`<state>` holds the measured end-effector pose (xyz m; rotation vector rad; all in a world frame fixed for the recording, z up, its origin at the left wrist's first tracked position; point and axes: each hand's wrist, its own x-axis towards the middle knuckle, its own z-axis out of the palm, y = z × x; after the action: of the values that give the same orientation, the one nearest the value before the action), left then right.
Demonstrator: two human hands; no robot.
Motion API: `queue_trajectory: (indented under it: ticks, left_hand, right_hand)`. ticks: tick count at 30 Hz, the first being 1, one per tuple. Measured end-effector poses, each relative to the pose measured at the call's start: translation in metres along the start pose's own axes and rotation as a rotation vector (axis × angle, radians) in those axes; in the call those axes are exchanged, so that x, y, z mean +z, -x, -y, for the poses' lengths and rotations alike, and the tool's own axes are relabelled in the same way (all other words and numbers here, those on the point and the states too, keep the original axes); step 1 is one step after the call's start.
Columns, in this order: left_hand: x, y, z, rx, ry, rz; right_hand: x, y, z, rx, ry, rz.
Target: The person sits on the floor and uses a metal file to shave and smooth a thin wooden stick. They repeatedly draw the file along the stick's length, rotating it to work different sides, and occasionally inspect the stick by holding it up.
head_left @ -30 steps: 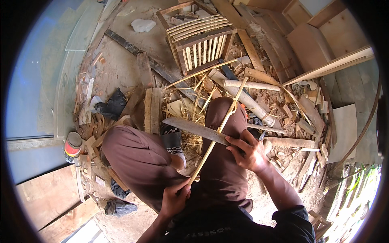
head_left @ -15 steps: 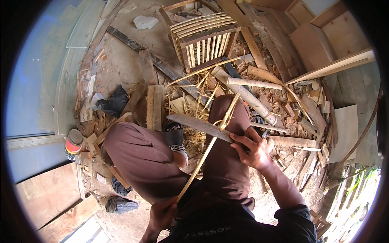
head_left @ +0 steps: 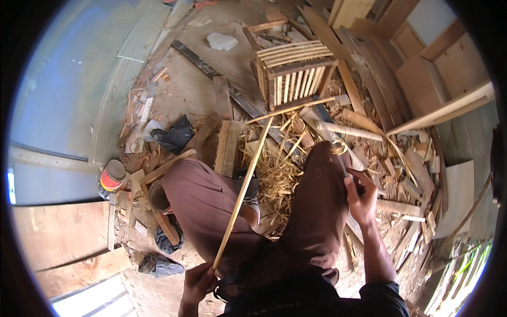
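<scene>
Moved since the earlier frame: 1 pale strip [head_left: 241,201], swung left and clear of the blade; 1 knife [head_left: 343,165], turned aside to the right

Left hand [head_left: 198,282]: fingers closed on the near end of the strip; strip slants over the left leg [head_left: 200,195] toward the far side, well apart from the knife

Right hand [head_left: 362,198]: fingers curled round the knife, handle hidden; blade seen nearly edge-on at the right leg [head_left: 319,195], contact impossible to tell; 1 curl of shaving [head_left: 339,148] by its far end

Ground between the legs: heap of shavings [head_left: 277,182]

Far side: 1 slatted wooden frame [head_left: 300,63]; 1 loose strip [head_left: 290,110] just on its near side

Left side: 1 tin [head_left: 112,178], red and yellow band; 1 black bag [head_left: 178,134]

Step in hand, by judgement: shaving the strip, between 2 strokes

Next move, by judgement: another stroke calls for strip and blade brought together over the right leg, blade at a shallow angle, left fingers clear of the edge
</scene>
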<state>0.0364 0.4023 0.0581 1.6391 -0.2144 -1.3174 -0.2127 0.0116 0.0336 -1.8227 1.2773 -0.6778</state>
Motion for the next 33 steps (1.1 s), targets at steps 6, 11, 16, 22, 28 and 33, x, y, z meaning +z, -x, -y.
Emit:
queue_trajectory:
  ticks: [6,11,16,22,28,33]
  left_hand:
    - [0.026,-0.045,-0.027,0.183,-0.014,0.225]
    - [0.041,-0.057,-0.040,0.200,-0.091,0.306]
    - [0.045,-0.053,-0.049,0.263,-0.217,0.342]
    - [0.043,-0.051,-0.048,0.221,-0.253,0.348]
    - [0.050,-0.055,-0.057,0.242,-0.317,0.254]
    - [0.064,-0.064,-0.062,0.261,-0.321,0.176]
  right_hand:
    - [-0.012,-0.019,0.064,0.303,-1.182,0.219]
    - [0.014,-0.048,0.076,0.324,-1.241,0.254]
    - [0.056,-0.050,0.085,0.304,-1.179,0.299]
    - [0.086,-0.051,0.069,0.286,-1.259,0.338]
    - [0.099,-0.054,0.051,0.194,-1.346,0.307]
    - [0.103,-0.055,0.033,0.241,-1.338,0.362]
